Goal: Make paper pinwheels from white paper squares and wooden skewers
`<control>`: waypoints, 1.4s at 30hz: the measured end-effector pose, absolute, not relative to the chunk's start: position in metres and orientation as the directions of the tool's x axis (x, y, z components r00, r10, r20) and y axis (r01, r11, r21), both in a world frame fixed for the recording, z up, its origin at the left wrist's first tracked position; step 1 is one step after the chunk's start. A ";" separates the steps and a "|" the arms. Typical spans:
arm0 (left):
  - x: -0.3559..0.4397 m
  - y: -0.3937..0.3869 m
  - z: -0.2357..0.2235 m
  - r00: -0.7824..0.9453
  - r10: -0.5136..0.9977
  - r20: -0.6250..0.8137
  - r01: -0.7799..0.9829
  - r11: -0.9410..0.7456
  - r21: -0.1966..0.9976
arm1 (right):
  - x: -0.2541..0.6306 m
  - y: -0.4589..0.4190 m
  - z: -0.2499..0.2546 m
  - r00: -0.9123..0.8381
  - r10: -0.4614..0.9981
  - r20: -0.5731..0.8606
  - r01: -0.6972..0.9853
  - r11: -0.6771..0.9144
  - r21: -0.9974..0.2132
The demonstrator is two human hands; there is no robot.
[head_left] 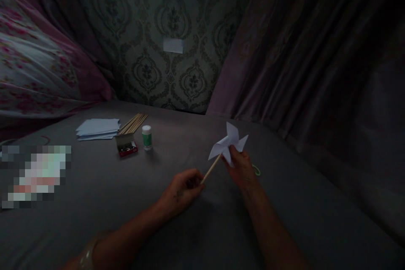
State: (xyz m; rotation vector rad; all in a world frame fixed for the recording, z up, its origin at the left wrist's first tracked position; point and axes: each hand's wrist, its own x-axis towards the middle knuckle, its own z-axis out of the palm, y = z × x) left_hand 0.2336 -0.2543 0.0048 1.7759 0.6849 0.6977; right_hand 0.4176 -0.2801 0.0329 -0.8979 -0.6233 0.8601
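Observation:
A white paper pinwheel (232, 136) sits at the upper end of a thin wooden stick (211, 169), right of the middle of the view. My left hand (186, 185) is closed around the lower end of that stick. At the pinwheel's centre, my right hand (239, 162) pinches the folded paper, thumb in front and the other fingers partly hidden behind it. How the paper is joined to the stick is covered by the right hand. Just past the right wrist, the green loop of a scissors-like handle (256, 170) shows in part on the grey sheet.
On the grey sheet (177, 135) stand a glue stick (147, 137) with a white cap and an open small red box (127, 149). Behind them lie several wooden sticks (134, 123) and a stack of white paper (98, 129). Curtains (284, 63) hang at the right.

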 end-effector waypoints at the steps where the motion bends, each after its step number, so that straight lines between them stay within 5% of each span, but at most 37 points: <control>1: 0.234 -0.254 0.005 0.664 0.740 0.107 0.119 -0.246 0.962 | 0.418 -0.279 0.032 0.525 0.844 0.105 -0.375 0.340 -0.862; 7: 0.237 -0.250 0.002 0.678 0.735 -0.012 0.122 -0.097 0.988 | 0.416 -0.269 0.023 0.570 0.820 0.042 -0.439 0.348 -0.828; 23: 0.236 -0.246 0.000 0.679 0.734 -0.006 0.177 -0.156 0.972 | 0.414 -0.264 0.017 0.655 0.755 0.028 -0.381 0.363 -0.851; 31: 0.235 -0.247 0.003 0.596 0.794 -0.120 0.161 0.029 0.987 | 0.418 -0.271 0.029 0.539 0.828 0.157 -0.382 0.406 -0.831; 42: 0.234 -0.248 0.008 0.572 0.797 -0.194 0.074 0.185 0.980 | 0.414 -0.267 0.021 0.587 0.803 0.104 -0.291 0.329 -0.898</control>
